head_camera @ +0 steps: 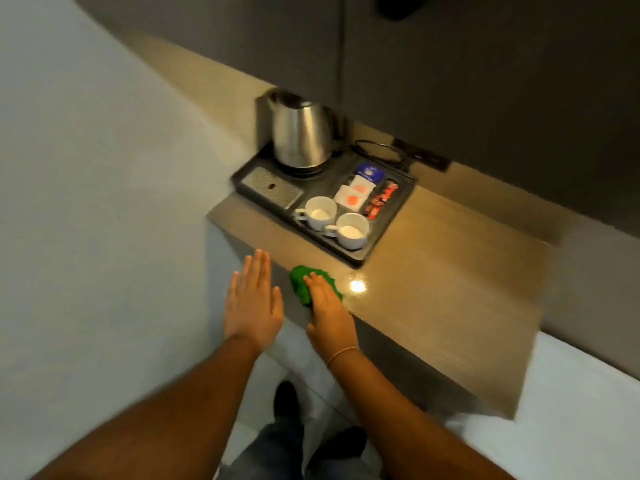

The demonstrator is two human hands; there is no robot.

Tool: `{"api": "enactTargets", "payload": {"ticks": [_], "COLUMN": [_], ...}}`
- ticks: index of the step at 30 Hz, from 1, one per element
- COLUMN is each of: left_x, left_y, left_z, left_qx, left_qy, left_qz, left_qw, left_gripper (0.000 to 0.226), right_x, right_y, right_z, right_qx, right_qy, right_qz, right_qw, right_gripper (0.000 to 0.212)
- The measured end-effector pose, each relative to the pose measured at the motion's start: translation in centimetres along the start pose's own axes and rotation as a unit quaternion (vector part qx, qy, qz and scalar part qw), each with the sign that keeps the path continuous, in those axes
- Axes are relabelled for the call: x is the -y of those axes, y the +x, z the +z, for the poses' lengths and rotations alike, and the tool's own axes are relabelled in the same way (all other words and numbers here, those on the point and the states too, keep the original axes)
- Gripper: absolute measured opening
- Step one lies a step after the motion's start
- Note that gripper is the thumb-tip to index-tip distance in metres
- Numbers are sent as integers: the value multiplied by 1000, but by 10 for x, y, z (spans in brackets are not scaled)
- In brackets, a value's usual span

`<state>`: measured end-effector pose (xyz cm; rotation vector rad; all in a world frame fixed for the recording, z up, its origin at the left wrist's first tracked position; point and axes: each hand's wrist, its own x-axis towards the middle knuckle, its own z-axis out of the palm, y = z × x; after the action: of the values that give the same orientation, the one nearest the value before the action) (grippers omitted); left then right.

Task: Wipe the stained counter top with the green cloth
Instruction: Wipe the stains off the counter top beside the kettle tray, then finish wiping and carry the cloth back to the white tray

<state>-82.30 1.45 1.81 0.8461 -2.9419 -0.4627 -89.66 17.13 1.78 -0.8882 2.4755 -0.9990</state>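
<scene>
My right hand (327, 311) lay flat on the green cloth (313, 284), palm down, fingers (317, 280) pressing it to the surface (450, 271) rather than curled round it. The cloth sat bunched at the near edge of the surface, at about 7 o'clock from the tray (398, 216), with bare wood running off toward 3 o'clock; the wipe, as I judged it, had to sweep that way. A bright glare spot (357, 286) shone just beside the cloth at 3 o'clock. My left hand (252, 306) hovered spread and empty off the edge at 9 o'clock, the farther of the two. I counted one cloth, one tray, one kettle (301, 133), two white cups (320, 213) and several sachets (356, 195). I could make out no stain.
</scene>
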Motion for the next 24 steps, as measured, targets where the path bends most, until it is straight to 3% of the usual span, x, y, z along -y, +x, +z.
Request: {"api": "enactTargets", "payload": {"ticks": [6,13,19,24], "left_x": [96,198,312,401], "left_y": [-71,-203,-374,-531], "left_z": [-33,-65,-71,-77], "left_qx": [15,3,-68,-130], "left_qy": [52,1,-51,-22], "left_qz": [-169,-262,-369,-478], "left_qw": [984,965,926,869], "left_gripper": [80,79,83,83], "right_x": [96,202,288,369], "right_y": [28,-32,-136,-256], "right_z": [57,165,300,411], "right_qx": [62,194,342,476], "right_qy": [31,7,-53,-83], "right_qz": [-69,-167,-204,-263], "right_qw": [995,967,916,835], "right_gripper": [59,50,46,47]}}
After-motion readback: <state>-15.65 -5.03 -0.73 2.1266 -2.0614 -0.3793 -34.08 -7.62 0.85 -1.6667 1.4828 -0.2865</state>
